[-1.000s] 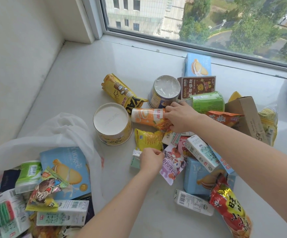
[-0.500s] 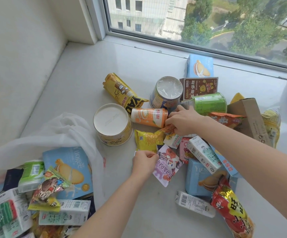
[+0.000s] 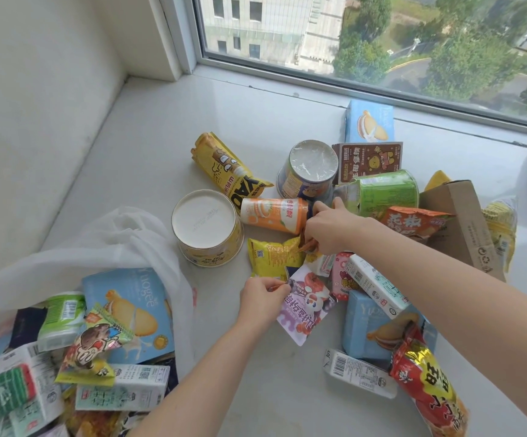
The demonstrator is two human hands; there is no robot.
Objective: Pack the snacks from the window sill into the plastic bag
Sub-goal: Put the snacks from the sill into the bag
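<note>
- Left hand (image 3: 263,296) at centre-bottom of frame, fingers curled, pinching the top-left corner of a purple-and-white sachet (image 3: 303,307); something small and orange also sits in the pinch, can't tell what.
- Right hand (image 3: 331,228) just above it, right of centre. Lower fingers curled round a small brown-orange packet (image 3: 308,244); index finger and thumb stretched toward the end of the orange tube (image 3: 271,215), touching or nearly so.
- Yellow packet (image 3: 273,255) lies between the two hands, flat on the window sill (image 3: 148,159).
- Plastic bag (image 3: 120,241) at lower left, mouth open, white film bunched up behind it. Inside: blue biscuit box (image 3: 130,307), green-labelled carton (image 3: 62,316), cartoon wrapper (image 3: 98,342), several white cartons.
- Snacks on the sill, centre to right: yellow-rimmed tub (image 3: 207,227) bottom up, yellow roll pack (image 3: 227,170), foil-lidded can (image 3: 309,168), green can (image 3: 382,192) on its side, brown box (image 3: 367,160), light blue box (image 3: 369,121) near the window, cardboard carton (image 3: 460,222), red crisp bag (image 3: 426,389) at lower right.
</note>
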